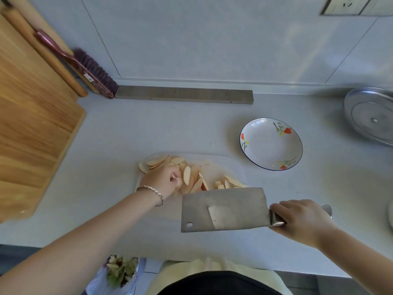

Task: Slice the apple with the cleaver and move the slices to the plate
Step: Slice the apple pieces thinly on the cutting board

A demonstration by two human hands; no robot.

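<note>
Mostly, open grey counter (127, 128) lay on the far side of the translucent cutting board (234, 165), running to a grey strip (182, 94) against the wall. A large wooden board (32, 113) closed in the left side, its near right corner well apart from the cutting board's left edge. A brush (91, 67) leaned in the far left corner. The apple slices (191, 175) lay heaped across the cutting board's far left part, with a smaller cluster nearer its right end. The left hand (163, 182), a bracelet (153, 191) on its wrist, rested on the left heap with fingers curled round some slices. The right hand (302, 220) gripped the handle of the cleaver (223, 209), whose broad side faced up. It was over the board's near part, its far edge just beside the right cluster. The plate (268, 143) sat right of and beyond the cutting board, near its far right corner but apart from it, showing a white floor and painted flowers. A metal lid (372, 116) lay at the far right edge. Below the counter's near edge, a bag (121, 271) held scraps.
</note>
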